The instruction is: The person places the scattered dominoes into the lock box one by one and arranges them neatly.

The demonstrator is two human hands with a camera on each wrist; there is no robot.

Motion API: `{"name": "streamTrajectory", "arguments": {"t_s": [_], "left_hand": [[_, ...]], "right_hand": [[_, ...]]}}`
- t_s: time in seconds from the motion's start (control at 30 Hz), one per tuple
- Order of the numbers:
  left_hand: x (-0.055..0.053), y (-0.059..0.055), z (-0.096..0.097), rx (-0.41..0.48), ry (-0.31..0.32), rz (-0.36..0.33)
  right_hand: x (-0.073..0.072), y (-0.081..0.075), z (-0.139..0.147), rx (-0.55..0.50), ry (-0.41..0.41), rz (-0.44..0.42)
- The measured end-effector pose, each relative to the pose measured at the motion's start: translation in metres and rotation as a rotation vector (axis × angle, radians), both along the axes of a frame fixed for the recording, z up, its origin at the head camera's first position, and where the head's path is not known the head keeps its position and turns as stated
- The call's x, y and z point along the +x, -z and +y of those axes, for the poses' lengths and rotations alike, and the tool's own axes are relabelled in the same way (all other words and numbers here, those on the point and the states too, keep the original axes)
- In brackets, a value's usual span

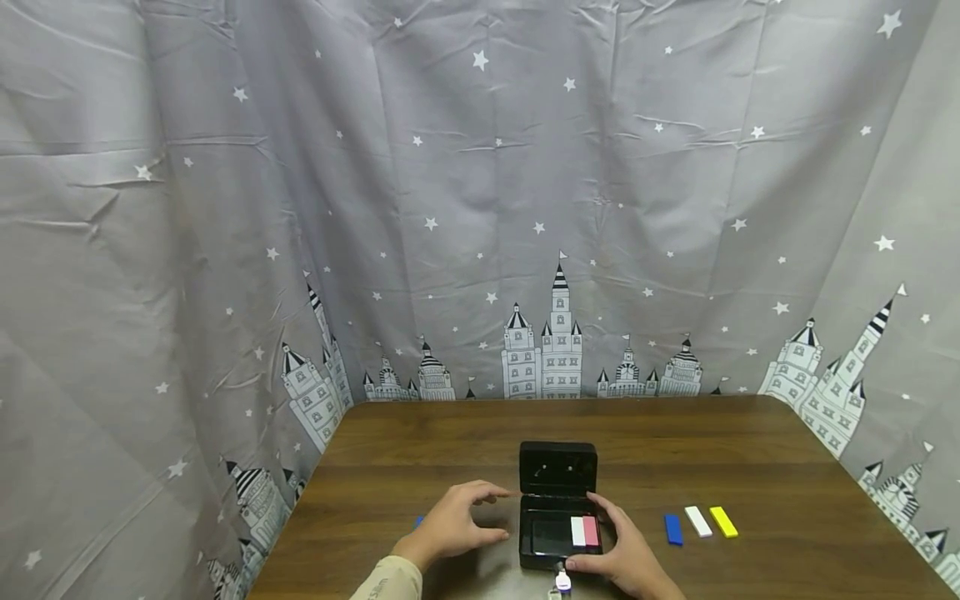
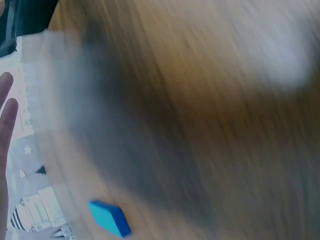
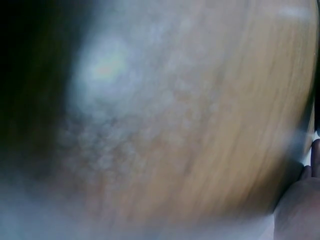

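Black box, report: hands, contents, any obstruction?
Right hand gripping black box at right; left hand near, holding nothing. Lid up, white block and pink block inside. No obstruction visible between left hand and box.

A pale beige sleeve [image 1: 394, 575], printed with small dark lettering [image 1: 378, 589] that is hard to read, ends behind the bare left hand [image 1: 459, 523]; the right hand [image 1: 622, 547] is bare too.

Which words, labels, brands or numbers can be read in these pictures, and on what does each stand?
"Slim": on the left sleeve; small, and the letters before it are unclear.
Black case, loose blocks, curtain: no readable text.
Small white-and-blue item at the case's front: any marking is too small to read.
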State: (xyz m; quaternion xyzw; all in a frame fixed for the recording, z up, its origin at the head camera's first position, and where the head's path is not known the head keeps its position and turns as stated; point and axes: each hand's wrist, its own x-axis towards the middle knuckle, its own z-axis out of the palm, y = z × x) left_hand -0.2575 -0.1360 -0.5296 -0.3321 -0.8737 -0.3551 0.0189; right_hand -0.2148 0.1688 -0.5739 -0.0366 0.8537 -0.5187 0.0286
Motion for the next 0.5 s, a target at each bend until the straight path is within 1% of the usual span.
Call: {"name": "streamTrajectory", "arguments": {"t_s": [0.07,0.23,0.33,0.5], "left_hand": [[0.000,0.002,-0.007,-0.013,-0.009,-0.003],[0.002,0.005,-0.023,-0.050,-0.051,-0.052],[0.003,0.005,-0.034,-0.061,-0.077,-0.070],[0.001,0.007,-0.055,-0.071,-0.092,-0.090]], "right_hand": [[0.000,0.000,0.001,-0.007,0.000,0.003],[-0.001,0.001,0.001,0.003,0.005,-0.006],[-0.001,0.001,0.001,0.015,0.011,-0.008],[0.000,0.000,0.000,0.000,0.007,-0.011]]}}
